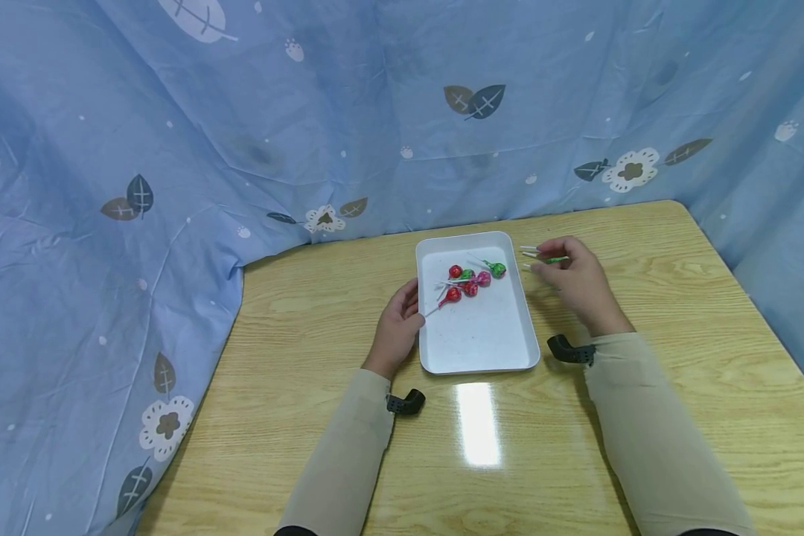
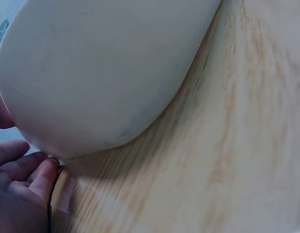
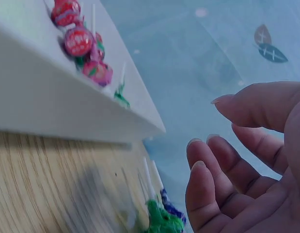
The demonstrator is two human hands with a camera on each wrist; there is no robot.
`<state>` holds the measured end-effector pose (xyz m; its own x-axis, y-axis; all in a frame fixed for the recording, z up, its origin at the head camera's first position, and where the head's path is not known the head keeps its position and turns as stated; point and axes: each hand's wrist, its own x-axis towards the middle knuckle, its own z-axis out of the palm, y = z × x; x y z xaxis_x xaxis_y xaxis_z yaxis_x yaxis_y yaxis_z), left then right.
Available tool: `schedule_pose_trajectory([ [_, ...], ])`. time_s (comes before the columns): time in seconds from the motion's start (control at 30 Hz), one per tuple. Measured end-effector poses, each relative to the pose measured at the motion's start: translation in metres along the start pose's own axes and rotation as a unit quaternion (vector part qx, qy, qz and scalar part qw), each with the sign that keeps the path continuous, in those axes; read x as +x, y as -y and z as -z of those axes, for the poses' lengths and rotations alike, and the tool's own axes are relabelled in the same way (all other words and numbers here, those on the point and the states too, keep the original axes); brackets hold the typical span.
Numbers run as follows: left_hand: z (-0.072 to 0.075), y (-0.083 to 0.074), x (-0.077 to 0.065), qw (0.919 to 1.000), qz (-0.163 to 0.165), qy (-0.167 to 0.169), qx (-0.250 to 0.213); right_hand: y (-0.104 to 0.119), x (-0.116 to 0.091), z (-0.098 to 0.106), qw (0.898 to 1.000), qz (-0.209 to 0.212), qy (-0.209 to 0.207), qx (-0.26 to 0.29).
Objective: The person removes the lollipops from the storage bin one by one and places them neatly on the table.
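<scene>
A white rectangular tray [image 1: 477, 339] holds several wrapped lollipops [image 1: 470, 289] in red, pink and green, heaped in its far half. At its left side my left hand [image 1: 395, 325] holds the wall, with the thumb at the rim and the fingers [image 2: 43, 174] low against the outside. My right hand [image 1: 575, 281] hovers just beyond the tray's right side, thumb and fingers apart with nothing between them in the right wrist view. Beneath it on the table lie a green lollipop [image 3: 164, 219] and a purple-wrapped one [image 3: 173, 206], their white sticks pointing toward the tray; the hand partly hides them from above.
The wooden table [image 1: 308, 357] extends around the tray on all sides. A blue patterned curtain [image 1: 388, 149] hangs along its far edge and both sides. Black wrist cameras sit at the left cuff [image 1: 406, 403] and the right cuff [image 1: 569, 350].
</scene>
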<state>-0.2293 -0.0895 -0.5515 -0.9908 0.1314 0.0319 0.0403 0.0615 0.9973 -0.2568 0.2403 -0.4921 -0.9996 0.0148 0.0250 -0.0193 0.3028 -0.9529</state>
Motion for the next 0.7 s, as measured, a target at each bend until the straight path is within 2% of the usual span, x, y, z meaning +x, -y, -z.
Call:
schedule_pose_trajectory([
  [0.7, -0.001, 0.000, 0.000, 1.0000, 0.005, -0.002, 0.003, 0.028, -0.012, -0.024, 0.999, 0.014, 0.041, 0.006],
])
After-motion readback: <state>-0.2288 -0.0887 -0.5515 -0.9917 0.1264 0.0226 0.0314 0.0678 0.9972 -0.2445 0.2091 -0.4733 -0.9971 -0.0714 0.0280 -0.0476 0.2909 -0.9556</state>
